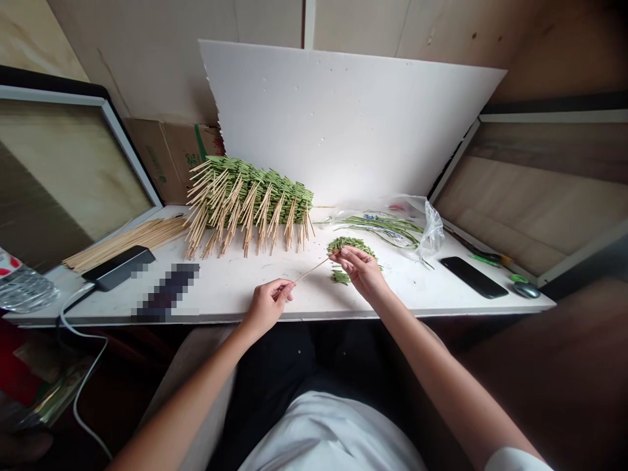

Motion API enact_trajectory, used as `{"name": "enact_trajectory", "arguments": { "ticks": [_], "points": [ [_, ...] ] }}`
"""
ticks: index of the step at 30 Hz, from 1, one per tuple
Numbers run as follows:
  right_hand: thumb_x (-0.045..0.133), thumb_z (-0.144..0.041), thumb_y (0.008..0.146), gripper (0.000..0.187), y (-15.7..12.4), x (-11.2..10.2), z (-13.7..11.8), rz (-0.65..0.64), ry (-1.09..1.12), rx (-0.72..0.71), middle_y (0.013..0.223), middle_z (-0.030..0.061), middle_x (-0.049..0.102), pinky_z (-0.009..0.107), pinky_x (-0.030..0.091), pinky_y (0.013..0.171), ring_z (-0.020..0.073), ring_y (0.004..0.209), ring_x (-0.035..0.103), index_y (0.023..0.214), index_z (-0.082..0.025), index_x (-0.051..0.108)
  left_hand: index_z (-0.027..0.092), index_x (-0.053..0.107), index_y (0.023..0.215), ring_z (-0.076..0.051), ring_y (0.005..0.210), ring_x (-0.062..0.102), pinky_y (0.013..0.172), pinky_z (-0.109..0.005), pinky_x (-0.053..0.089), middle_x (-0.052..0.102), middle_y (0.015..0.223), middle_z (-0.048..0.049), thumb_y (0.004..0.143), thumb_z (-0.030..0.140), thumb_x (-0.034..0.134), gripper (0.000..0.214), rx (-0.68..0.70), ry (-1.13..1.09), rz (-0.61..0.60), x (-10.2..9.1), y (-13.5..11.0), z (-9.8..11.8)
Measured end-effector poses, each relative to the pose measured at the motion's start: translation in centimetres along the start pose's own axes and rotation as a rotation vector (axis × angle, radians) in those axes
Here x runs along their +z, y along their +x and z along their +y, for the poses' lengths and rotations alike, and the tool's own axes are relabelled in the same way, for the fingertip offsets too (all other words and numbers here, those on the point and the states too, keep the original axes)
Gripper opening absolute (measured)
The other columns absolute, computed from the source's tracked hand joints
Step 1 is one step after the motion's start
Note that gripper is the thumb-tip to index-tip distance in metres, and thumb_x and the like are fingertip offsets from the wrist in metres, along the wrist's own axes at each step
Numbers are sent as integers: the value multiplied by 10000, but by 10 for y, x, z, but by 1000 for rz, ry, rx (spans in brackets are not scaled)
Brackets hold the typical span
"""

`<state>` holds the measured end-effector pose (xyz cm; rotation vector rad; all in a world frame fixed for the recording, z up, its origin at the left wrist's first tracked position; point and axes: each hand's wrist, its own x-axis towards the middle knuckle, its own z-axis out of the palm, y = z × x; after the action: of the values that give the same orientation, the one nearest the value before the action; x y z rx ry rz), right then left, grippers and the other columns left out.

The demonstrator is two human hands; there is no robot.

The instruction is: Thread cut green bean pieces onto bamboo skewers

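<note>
My left hand [269, 304] is closed round the lower end of a thin wooden skewer [313, 268], just above the table's front edge. The skewer slants up to the right, where the thumb and fingertips of my right hand [360, 267] pinch its far end. Whether a green piece is also between those fingertips is hidden. Behind and beneath my right hand lies a small pile of cut green bean pieces [350, 243], partly covered by it. A large stack of skewers threaded with green pieces [260, 186] stands at the back left, bare ends pointing forward.
Loose bare skewers [130, 242] lie left, by a black device [118, 268] with a white cable. A clear plastic bag [429, 226] with long green stems lies back right. A phone [473, 277] rests near the right edge. A white board [343, 124] leans behind the table.
</note>
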<state>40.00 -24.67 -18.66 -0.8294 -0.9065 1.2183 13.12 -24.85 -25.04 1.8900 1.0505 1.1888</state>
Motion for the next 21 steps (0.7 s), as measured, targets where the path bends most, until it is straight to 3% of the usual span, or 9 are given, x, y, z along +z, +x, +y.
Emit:
{"name": "enact_trajectory", "arguments": {
  "ticks": [6, 21],
  "points": [
    [916, -439, 725, 299, -3, 3, -1, 42, -57, -21, 967, 57, 812, 272, 607, 656, 259, 985, 784, 899, -232, 789, 147, 757, 969, -159, 640, 691, 627, -240, 548, 719, 716, -49, 1006, 444, 609, 334, 8, 1, -3, 0, -1, -1],
    [944, -411, 692, 336, -4, -3, -1, 64, -154, -103, 930, 76, 828, 309, 600, 725, 263, 924, 798, 920, -208, 802, 144, 777, 967, -178, 654, 728, 614, -244, 555, 746, 720, -63, 993, 412, 625, 308, 14, 17, 13, 0, -1, -2]
  ]
}}
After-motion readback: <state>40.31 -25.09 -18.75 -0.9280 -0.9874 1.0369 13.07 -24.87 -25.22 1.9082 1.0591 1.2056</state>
